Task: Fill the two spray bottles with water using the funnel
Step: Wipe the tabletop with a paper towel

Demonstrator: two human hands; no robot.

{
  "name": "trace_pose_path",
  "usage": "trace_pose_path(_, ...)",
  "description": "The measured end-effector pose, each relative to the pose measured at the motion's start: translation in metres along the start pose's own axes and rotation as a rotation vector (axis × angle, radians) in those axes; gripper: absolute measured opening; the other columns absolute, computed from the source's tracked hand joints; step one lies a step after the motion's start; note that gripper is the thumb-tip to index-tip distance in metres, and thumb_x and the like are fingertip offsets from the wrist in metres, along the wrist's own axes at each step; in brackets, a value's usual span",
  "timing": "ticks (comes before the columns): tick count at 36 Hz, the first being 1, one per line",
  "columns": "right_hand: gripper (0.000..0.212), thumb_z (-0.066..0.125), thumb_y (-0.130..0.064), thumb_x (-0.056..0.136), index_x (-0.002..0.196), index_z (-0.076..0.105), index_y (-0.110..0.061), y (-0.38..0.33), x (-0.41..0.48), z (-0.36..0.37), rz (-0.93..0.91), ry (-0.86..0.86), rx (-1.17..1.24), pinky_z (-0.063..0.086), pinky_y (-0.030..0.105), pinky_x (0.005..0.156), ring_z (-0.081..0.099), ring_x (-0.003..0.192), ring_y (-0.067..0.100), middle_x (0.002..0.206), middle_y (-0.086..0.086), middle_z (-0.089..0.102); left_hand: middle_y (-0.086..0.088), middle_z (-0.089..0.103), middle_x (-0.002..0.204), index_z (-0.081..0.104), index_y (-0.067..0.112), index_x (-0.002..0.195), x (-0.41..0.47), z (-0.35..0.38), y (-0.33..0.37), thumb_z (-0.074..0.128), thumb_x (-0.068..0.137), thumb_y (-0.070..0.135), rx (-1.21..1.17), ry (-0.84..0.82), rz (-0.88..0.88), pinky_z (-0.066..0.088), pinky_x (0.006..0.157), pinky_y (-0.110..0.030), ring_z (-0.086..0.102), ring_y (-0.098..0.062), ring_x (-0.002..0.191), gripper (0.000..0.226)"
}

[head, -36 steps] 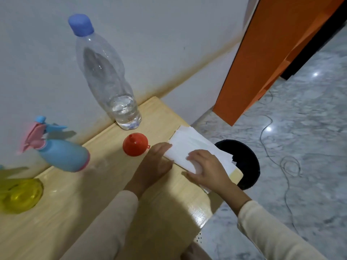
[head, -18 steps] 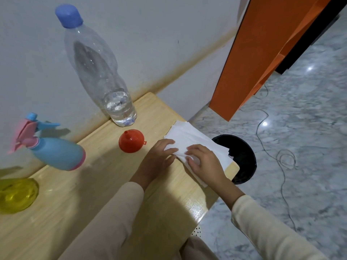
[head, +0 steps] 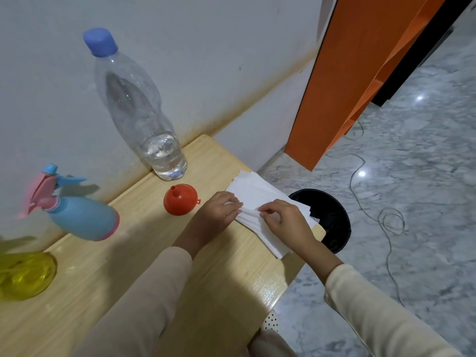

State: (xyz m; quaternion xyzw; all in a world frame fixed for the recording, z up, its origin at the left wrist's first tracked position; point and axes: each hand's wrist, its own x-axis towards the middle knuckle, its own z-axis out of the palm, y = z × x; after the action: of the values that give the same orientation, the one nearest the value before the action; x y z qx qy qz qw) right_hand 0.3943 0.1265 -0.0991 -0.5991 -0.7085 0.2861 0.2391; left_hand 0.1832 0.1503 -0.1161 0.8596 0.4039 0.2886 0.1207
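Head view:
Left hand (head: 219,215): palm down on the table (head: 128,266) at the left edge of the tissues (head: 260,194); fingers curled in, tips pinching a raised fold of the top sheet.
Right hand (head: 286,222): on the tissues just right of the left hand; thumb and forefinger nipped together on the same fold, the other fingers bent loosely over the stack.
Tissues: white stack lying flat at the table's right end, one corner overhanging the edge above the bin (head: 332,222).
Funnel (head: 180,199): red, mouth down with spout pointing up, on the table just left of the left hand, not touching it.
Water bottle (head: 136,109): clear, blue cap on, upright against the wall behind the funnel; water only in the bottom part.
Blue sprayer (head: 82,217): pink and blue trigger head fitted, standing at the wall well left of the funnel.
Yellow sprayer (head: 25,274): only its lower body shows at the left edge; its top is out of frame.
Sleeves: cream, both reaching to the wrists.
Bin: black, round, on the marble floor beside the table end.
Cable (head: 386,217): thin, looping over the floor right of the bin.
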Motion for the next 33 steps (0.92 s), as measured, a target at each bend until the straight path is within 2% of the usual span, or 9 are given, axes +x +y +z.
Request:
trace_pose_path(4, 0.014, 0.062, -0.021, 0.088, 0.099, 0.07, -0.018, -0.001, 0.0, -0.002, 0.007, -0.007, -0.002, 0.05, 0.035, 0.082, 0.061, 0.087, 0.012, 0.092, -0.004, 0.067, -0.015, 0.067, 0.087, 0.071, -0.005, 0.093, 0.002, -0.002, -0.001, 0.056, 0.088, 0.013, 0.001, -0.017, -0.001, 0.049, 0.082, -0.029, 0.055, -0.023, 0.093, 0.024)
trace_pose_path(8, 0.023, 0.072, -0.033, 0.08, 0.099, 0.07, -0.02, -0.001, -0.003, -0.002, -0.024, -0.028, -0.057, 0.05, 0.034, 0.078, 0.061, 0.09, 0.01, 0.093, -0.008, 0.066, -0.01, 0.067, 0.091, 0.072, 0.0, 0.094, 0.006, -0.007, 0.002, 0.055, 0.089, 0.018, -0.122, -0.062, -0.177, 0.039, 0.088, -0.019, 0.05, -0.014, 0.1, 0.025)
trace_pose_path(12, 0.017, 0.065, -0.027, 0.086, 0.1, 0.07, -0.017, -0.002, -0.002, -0.008, -0.002, -0.029, -0.093, 0.049, 0.038, 0.082, 0.062, 0.092, 0.014, 0.095, -0.004, 0.07, -0.007, 0.067, 0.097, 0.072, 0.002, 0.099, 0.012, -0.01, 0.003, 0.053, 0.091, 0.021, -0.156, -0.093, -0.208, 0.036, 0.091, -0.018, 0.048, -0.011, 0.103, 0.028)
trace_pose_path(15, 0.016, 0.062, -0.021, 0.089, 0.1, 0.071, -0.015, -0.003, 0.002, -0.018, 0.039, -0.023, -0.061, 0.049, 0.033, 0.081, 0.063, 0.091, 0.016, 0.096, -0.002, 0.072, -0.008, 0.068, 0.099, 0.071, 0.002, 0.101, 0.017, -0.014, 0.005, 0.052, 0.091, 0.023, -0.176, -0.104, -0.226, 0.04, 0.091, -0.023, 0.049, -0.011, 0.103, 0.03)
trace_pose_path(20, 0.015, 0.061, -0.019, 0.088, 0.098, 0.072, -0.016, -0.007, 0.012, -0.04, 0.061, -0.033, -0.035, 0.051, 0.033, 0.08, 0.065, 0.089, 0.014, 0.094, -0.002, 0.073, -0.01, 0.069, 0.107, 0.069, 0.001, 0.109, 0.029, -0.019, 0.01, 0.059, 0.092, 0.009, -0.174, -0.076, -0.257, 0.03, 0.091, -0.01, 0.056, -0.021, 0.108, 0.022)
trace_pose_path(25, 0.015, 0.062, -0.017, 0.088, 0.097, 0.073, -0.014, -0.02, 0.025, -0.063, 0.047, 0.043, 0.0, 0.051, 0.035, 0.084, 0.065, 0.092, 0.016, 0.095, 0.0, 0.073, -0.01, 0.069, 0.109, 0.07, 0.006, 0.11, 0.047, -0.032, 0.015, 0.061, 0.091, 0.011, -0.203, -0.016, -0.293, 0.039, 0.095, -0.022, 0.057, -0.02, 0.111, 0.021)
trace_pose_path(33, 0.012, 0.062, -0.014, 0.087, 0.092, 0.073, -0.014, -0.055, 0.05, -0.103, -0.102, 0.12, 0.027, 0.049, 0.027, 0.079, 0.064, 0.088, 0.011, 0.09, -0.003, 0.073, -0.005, 0.07, 0.106, 0.072, 0.009, 0.107, 0.072, -0.077, 0.031, 0.064, 0.09, 0.015, -0.164, 0.139, -0.285, 0.042, 0.097, -0.026, 0.058, -0.016, 0.108, 0.02)
